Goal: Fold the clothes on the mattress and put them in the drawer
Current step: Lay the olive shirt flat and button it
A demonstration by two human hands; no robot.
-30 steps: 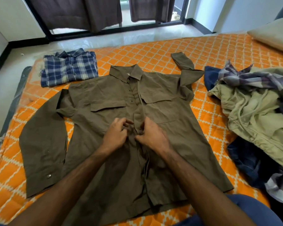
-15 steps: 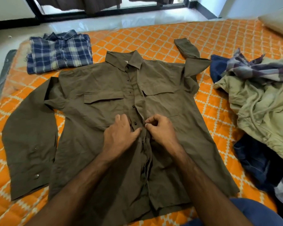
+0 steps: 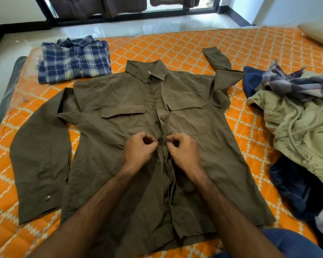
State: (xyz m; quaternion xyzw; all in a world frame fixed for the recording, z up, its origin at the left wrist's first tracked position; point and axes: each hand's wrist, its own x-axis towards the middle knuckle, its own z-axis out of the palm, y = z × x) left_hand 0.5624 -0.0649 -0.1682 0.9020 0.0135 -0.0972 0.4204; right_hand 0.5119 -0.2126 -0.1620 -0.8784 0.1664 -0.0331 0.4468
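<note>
An olive-brown long-sleeved shirt (image 3: 119, 131) lies front up and spread flat on the orange patterned mattress (image 3: 203, 41). Its left sleeve stretches down the left side; its right sleeve is bent up near the collar. My left hand (image 3: 140, 149) pinches the button-side edge of the placket at mid-chest, just beside a black button. My right hand (image 3: 183, 149) pinches the opposite placket edge, fingers curled. The two hands nearly touch over the shirt's centre line. Buttons above them show along the placket.
A folded blue plaid shirt (image 3: 73, 60) sits at the mattress's far left. A heap of unfolded clothes (image 3: 298, 116), pale green, plaid and dark blue, fills the right side. A pillow (image 3: 319, 32) lies far right. Tiled floor and a glass door lie beyond.
Both hands have stayed at the shirt's placket, shifting their grip from flat pressing to pinching the two edges by a button. The view tilted slightly.
</note>
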